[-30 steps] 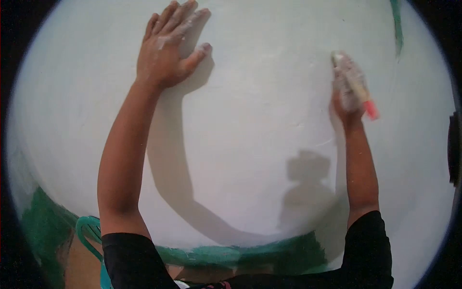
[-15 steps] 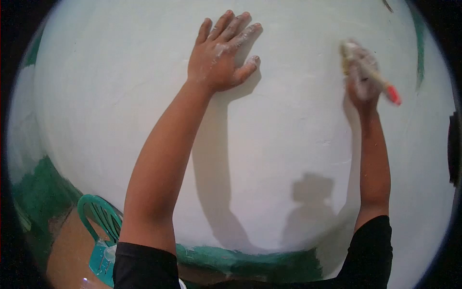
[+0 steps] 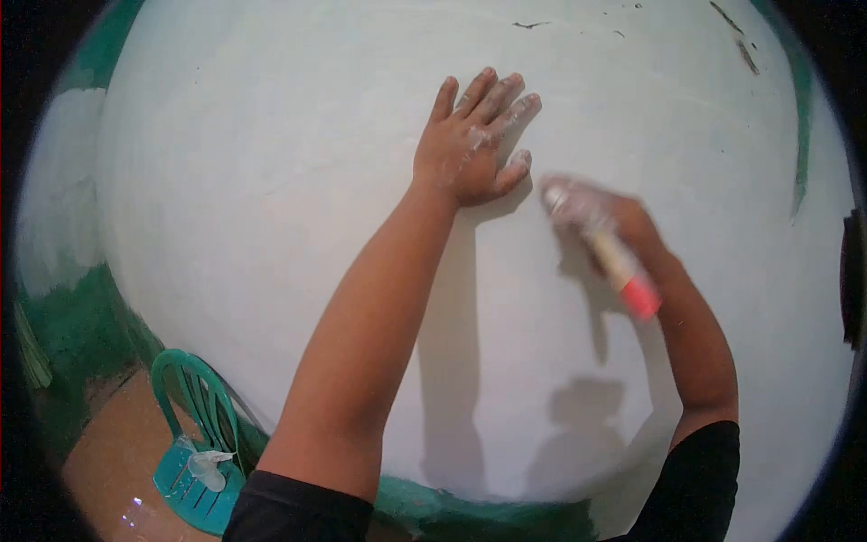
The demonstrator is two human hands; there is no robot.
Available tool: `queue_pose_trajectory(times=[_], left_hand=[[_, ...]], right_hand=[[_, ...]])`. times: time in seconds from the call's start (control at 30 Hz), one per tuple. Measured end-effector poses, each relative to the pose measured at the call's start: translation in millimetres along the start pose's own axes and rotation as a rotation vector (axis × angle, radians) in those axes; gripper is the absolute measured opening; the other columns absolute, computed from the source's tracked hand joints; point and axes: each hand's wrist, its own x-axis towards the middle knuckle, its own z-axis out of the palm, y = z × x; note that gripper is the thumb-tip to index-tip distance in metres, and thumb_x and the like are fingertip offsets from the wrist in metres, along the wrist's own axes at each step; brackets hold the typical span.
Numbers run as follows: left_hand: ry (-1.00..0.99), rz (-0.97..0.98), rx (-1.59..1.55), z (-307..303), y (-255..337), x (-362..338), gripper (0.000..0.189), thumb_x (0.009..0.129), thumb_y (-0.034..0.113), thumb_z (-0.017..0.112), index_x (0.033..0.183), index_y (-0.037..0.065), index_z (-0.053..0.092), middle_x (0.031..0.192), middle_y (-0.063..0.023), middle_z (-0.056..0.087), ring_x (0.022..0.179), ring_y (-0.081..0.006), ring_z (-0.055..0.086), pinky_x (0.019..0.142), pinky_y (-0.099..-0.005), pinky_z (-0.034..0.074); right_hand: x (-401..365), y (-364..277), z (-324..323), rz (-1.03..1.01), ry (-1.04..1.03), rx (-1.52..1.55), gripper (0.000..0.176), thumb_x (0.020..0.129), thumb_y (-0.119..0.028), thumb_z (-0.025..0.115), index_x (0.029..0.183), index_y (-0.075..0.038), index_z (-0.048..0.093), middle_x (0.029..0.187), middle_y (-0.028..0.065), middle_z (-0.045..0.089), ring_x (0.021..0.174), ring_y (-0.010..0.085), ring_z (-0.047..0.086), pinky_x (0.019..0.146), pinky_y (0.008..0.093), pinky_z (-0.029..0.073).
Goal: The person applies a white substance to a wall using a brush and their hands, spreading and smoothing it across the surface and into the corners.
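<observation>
My left hand [image 3: 470, 149] lies against the white-painted wall [image 3: 271, 226] with its fingers spread, white paint smeared on the fingers and the back. To its right, my right hand [image 3: 601, 217] is closed around a paintbrush [image 3: 623, 275], blurred by motion. The brush has a pale wooden handle with a red end, which points down and to the right. Its bristles are hidden behind the hand now. White paint also coats my right fingers.
A green plastic chair [image 3: 194, 406] stands at the lower left, with a clear plastic cup or wrapper [image 3: 209, 470] on its seat. Green paint [image 3: 470, 515] shows along the wall's bottom. Dark marks [image 3: 736, 41] lie at the upper right. The floor [image 3: 117, 452] is brown.
My right hand has swept left and down with the paintbrush, nearer my left hand. The view has shifted slightly, and more of the chair and the upper wall shows.
</observation>
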Motion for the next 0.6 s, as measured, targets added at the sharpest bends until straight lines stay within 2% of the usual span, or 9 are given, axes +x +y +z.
queue_pose_trajectory(times=[0.03, 0.07, 0.1, 0.13, 0.2, 0.27, 0.33, 0.47, 0.6], left_hand=[[-0.01, -0.018, -0.002, 0.5, 2.0, 0.1, 0.063, 0.082, 0.04, 0.055, 0.142, 0.03, 0.039, 0.151, 0.0004, 0.033, 0.14, -0.0243, 0.027, 0.116, -0.0513, 0.017], [-0.02, -0.041, -0.006, 0.9, 3.7, -0.3, 0.063, 0.082, 0.04, 0.054, 0.142, 0.03, 0.039, 0.151, 0.0006, 0.033, 0.14, -0.0238, 0.027, 0.116, -0.0507, 0.017], [0.001, -0.057, 0.003, 0.4, 4.7, -0.3, 0.062, 0.082, 0.039, 0.054, 0.141, 0.03, 0.04, 0.15, 0.0012, 0.034, 0.14, -0.0231, 0.027, 0.116, -0.0498, 0.017], [0.003, -0.063, 0.007, -1.2, 5.6, -0.1, 0.062, 0.082, 0.039, 0.054, 0.141, 0.03, 0.04, 0.15, 0.0012, 0.034, 0.14, -0.0231, 0.027, 0.116, -0.0498, 0.017], [-0.008, -0.087, -0.013, -4.1, 4.0, -0.9, 0.062, 0.082, 0.038, 0.055, 0.141, 0.029, 0.04, 0.15, 0.0017, 0.035, 0.14, -0.0225, 0.026, 0.117, -0.0493, 0.016], [0.001, -0.095, -0.016, -11.6, 10.0, -1.9, 0.062, 0.081, 0.037, 0.055, 0.141, 0.029, 0.04, 0.15, 0.0017, 0.034, 0.14, -0.0227, 0.026, 0.117, -0.0496, 0.016], [-0.002, -0.106, -0.03, -10.0, 10.3, -5.3, 0.063, 0.081, 0.037, 0.055, 0.141, 0.029, 0.04, 0.15, 0.0016, 0.034, 0.14, -0.0228, 0.026, 0.117, -0.0499, 0.016], [0.01, -0.116, 0.004, -12.9, 13.6, -11.1, 0.063, 0.08, 0.031, 0.053, 0.142, 0.027, 0.04, 0.15, 0.0009, 0.035, 0.14, -0.0239, 0.026, 0.116, -0.0512, 0.016], [0.007, -0.132, 0.018, -11.6, 15.1, -12.3, 0.062, 0.08, 0.026, 0.051, 0.142, 0.026, 0.04, 0.15, 0.0005, 0.034, 0.14, -0.0245, 0.026, 0.116, -0.0513, 0.016]], right_hand=[[11.5, 26.8, -10.9, 0.237, 0.18, 0.144, 0.036, 0.08, -0.006, 0.065, 0.115, -0.011, 0.063, 0.127, 0.0093, 0.06, 0.111, 0.0238, 0.06, 0.091, 0.0301, 0.049], [20.7, 19.2, -33.9, 0.211, 0.341, 0.321, 0.032, 0.084, -0.004, 0.062, 0.116, -0.007, 0.063, 0.124, 0.0103, 0.061, 0.11, 0.021, 0.061, 0.09, 0.0289, 0.049], [32.8, 61.8, -58.1, -0.356, 0.524, -0.44, 0.031, 0.086, -0.001, 0.058, 0.116, -0.005, 0.062, 0.122, 0.0136, 0.061, 0.109, 0.0228, 0.061, 0.091, 0.0288, 0.049], [47.9, 78.2, -82.0, -0.569, 0.706, -0.682, 0.027, 0.088, 0.002, 0.054, 0.113, -0.003, 0.061, 0.121, 0.0158, 0.061, 0.11, 0.0251, 0.061, 0.093, 0.0308, 0.049], [52.9, 65.4, -88.6, -0.367, 0.877, -0.312, 0.022, 0.09, 0.002, 0.052, 0.109, -0.002, 0.061, 0.12, 0.0175, 0.061, 0.111, 0.0286, 0.06, 0.095, 0.0361, 0.05], [44.7, 65.0, -93.5, -0.591, 0.824, -0.723, 0.027, 0.085, 0.0, 0.059, 0.111, -0.004, 0.062, 0.123, 0.0152, 0.06, 0.112, 0.0278, 0.06, 0.093, 0.035, 0.051], [28.9, 55.4, -43.3, -0.271, 0.55, -0.553, 0.038, 0.074, -0.004, 0.068, 0.112, -0.01, 0.064, 0.125, 0.0118, 0.059, 0.112, 0.0267, 0.06, 0.09, 0.0349, 0.052], [5.0, -1.6, 25.9, -0.668, 0.225, -0.536, 0.038, 0.068, -0.008, 0.071, 0.105, -0.011, 0.066, 0.123, 0.0125, 0.061, 0.108, 0.0285, 0.063, 0.08, 0.036, 0.055], [2.6, -15.6, 30.2, -0.538, -0.118, -0.345, 0.049, 0.062, -0.009, 0.071, 0.11, -0.019, 0.064, 0.125, 0.0083, 0.06, 0.108, 0.0283, 0.062, 0.083, 0.0363, 0.054]])
